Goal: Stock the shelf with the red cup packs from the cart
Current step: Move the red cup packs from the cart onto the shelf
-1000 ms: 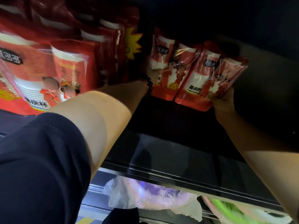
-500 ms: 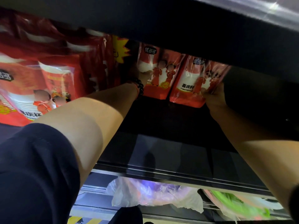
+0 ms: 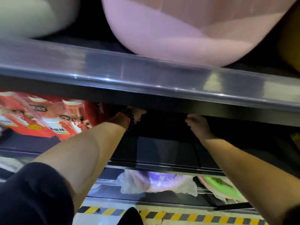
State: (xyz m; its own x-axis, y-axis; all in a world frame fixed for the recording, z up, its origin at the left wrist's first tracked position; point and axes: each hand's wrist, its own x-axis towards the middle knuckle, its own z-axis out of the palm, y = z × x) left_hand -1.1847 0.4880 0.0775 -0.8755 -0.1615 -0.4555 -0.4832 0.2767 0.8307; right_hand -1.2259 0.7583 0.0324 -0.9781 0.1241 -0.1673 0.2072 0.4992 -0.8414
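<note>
Both hands reach deep into the shelf (image 3: 146,159) bay. Left hand (image 3: 138,113) is mostly hidden behind the upper shelf lip (image 3: 146,88); its fingers cannot be told. Right hand (image 3: 197,123) has curled fingers, contents unseen. Risk: knuckles catching the lip (view blurred), or standing packs toppling. Count: two red cup packs (image 3: 40,116) visible at left; others hidden.

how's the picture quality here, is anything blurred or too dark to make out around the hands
Head view: motion blur smears the pink tub and the shelf rail, which carries streaky glare. The bay under it is deep shadow, so the left hand and right hand fade at the fingers. The red cup packs on the left are lit but soft.
</note>
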